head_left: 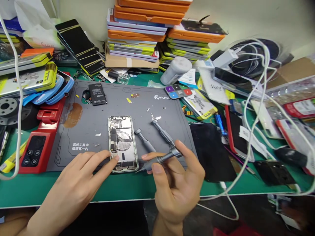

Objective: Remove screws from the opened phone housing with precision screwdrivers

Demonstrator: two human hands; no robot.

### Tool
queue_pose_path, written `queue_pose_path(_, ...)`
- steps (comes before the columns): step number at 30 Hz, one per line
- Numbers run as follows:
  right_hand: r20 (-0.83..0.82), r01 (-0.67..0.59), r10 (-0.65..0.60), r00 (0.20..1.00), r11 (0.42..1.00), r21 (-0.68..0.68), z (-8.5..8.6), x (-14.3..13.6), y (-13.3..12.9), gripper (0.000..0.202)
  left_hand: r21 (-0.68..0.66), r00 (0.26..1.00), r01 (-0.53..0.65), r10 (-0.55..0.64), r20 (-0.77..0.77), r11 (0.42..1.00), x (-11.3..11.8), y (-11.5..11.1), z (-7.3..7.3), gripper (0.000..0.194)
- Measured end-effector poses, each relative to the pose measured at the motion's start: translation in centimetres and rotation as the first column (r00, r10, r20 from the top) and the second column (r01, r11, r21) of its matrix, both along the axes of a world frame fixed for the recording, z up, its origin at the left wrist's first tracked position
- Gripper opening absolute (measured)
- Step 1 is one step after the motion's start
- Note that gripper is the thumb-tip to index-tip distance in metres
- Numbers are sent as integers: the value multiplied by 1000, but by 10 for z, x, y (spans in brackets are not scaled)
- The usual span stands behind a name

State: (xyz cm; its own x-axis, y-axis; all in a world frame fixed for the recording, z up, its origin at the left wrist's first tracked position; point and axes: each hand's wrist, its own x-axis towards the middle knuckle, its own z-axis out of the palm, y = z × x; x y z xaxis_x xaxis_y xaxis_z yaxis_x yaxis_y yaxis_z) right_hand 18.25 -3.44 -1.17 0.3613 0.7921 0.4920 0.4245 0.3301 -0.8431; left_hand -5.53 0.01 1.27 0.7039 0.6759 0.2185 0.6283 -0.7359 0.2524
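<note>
A phone point(127, 144) with its screen off and inner parts bare lies upright on the grey mat point(98, 164). My left hand point(81, 175) reaches to its lower left edge, fingers stretched out and the fingertips on the frame and interior; the thumb is hidden. In my right hand point(178, 183) a grey screwdriver point(159, 159) is held between thumb and fingers, index finger at its end cap. Its tip points left, close to the phone's bottom right corner; I cannot tell whether it touches. Two more grey screwdrivers point(145, 140) point(163, 132) lie right of the phone.
A black battery point(97, 94) and several small metal parts point(98, 134) lie on the mat. At left stands a red device point(36, 147) with buttons. Right of the mat are a dark phone screen point(211, 150) and white cables point(253, 131). Stacked boxes point(137, 36) line the back.
</note>
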Motion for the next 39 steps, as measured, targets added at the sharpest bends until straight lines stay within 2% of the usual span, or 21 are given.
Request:
queue_pose_path(7, -31, 14, -15, 999, 999, -30, -3, -1, -3, 63, -4, 1000, 7, -7, -23, 1000, -1, 4, 5, 62)
queue_pose_path(13, -60, 9, -10, 998, 1000, -17, -4, -1, -3, 63, 84, 999, 48, -46, -24, 995, 14, 17, 12, 47)
queue_pose_path(17, -81, 19, -21, 996, 1000, -19, -4, -1, -3, 64, 31, 999, 34, -34, -9, 999, 17, 19, 9, 43)
queue_pose_path(25, -84, 15, -16, 996, 1000, -16, -4, -3, -3, 62, -55, 998, 14, -10, 56, 998, 9, 11, 1, 48)
queue_pose_path(32, -136, 29, -32, 990, 999, -25, -1, -4, -2, 58, 36, 999, 35, -36, 21, 999, 7, 1, 0, 42)
queue_pose_path(36, -181, -8, 22, 983, 997, 80, 10, -2, -5, 50, 141, 998, -36, 28, 61, 989, 18, -9, -5, 37)
queue_pose_path(38, -97, -44, 49, 994, 998, 55, 16, -1, -5, 47, 154, 991, -108, 94, 97, 982, 22, -15, -8, 39)
queue_pose_path(39, 1, -63, 63, 998, 998, 5, 18, -1, -4, 45, 151, 985, -143, 126, 118, 978, 24, -17, -10, 40)
